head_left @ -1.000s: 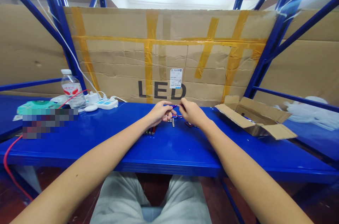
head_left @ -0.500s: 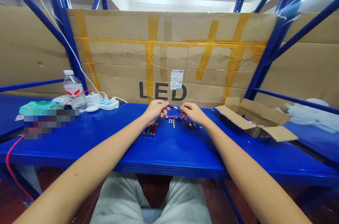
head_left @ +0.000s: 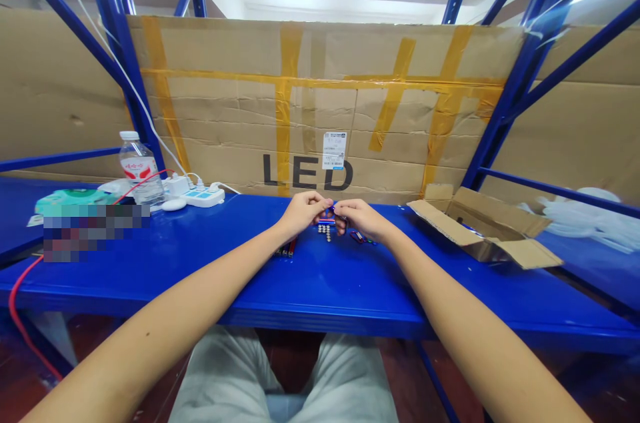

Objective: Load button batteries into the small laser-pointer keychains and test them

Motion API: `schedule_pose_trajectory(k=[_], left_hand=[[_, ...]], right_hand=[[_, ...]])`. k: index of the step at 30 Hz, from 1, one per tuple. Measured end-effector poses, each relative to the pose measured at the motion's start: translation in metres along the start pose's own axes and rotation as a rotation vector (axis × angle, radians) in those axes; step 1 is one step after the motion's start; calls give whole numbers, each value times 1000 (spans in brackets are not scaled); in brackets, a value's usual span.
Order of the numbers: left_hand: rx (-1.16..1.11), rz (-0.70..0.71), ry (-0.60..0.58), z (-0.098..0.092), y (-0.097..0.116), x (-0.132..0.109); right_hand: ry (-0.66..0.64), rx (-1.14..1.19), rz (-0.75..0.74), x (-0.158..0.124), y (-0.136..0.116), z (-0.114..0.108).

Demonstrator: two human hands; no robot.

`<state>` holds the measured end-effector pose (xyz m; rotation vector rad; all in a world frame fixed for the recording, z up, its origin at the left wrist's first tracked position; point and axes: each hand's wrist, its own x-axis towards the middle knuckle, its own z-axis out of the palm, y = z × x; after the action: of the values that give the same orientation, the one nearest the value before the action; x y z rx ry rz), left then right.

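My left hand [head_left: 306,215] and my right hand [head_left: 361,217] meet over the middle of the table, both closed in a pinch. Between their fingertips is a slim purple keychain flashlight [head_left: 331,208], mostly covered by the fingers. Just under them lies another flashlight [head_left: 327,222], shiny blue and red, partly hidden. Several small silver button cells [head_left: 324,229] sit in rows in front of it. Beside my left wrist stick out the ends of several coloured metal tubes [head_left: 286,251], the rest behind my forearm. Small coloured carabiners [head_left: 358,236] lie by my right wrist.
The blue table [head_left: 330,289] backs onto a tall taped cardboard sheet [head_left: 225,123]. An open cardboard box [head_left: 500,246] stands at right. On the left are a water bottle [head_left: 139,173], a white power strip [head_left: 205,196] and a green packet [head_left: 75,201]. Blue rack posts flank the table.
My hands have come closer together, and the flashlight, which showed in the gap between them, is now mostly hidden by my fingers. My left forearm covers more of the tubes.
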<state>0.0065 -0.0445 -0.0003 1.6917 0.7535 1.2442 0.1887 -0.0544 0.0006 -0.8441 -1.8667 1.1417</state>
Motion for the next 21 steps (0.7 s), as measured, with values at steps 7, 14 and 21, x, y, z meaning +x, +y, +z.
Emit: schedule_pose_trajectory(k=[7,14,21], left_hand=[[-477,-146,37,-12,3,9],[-571,-200,56,-20,7,9],[-576,-203,63,-20,6,10]], right_hand=[[120,57,87,1,1,-6],[155,18,142,1,5,-7],[215,-75,151,1,4,-9]])
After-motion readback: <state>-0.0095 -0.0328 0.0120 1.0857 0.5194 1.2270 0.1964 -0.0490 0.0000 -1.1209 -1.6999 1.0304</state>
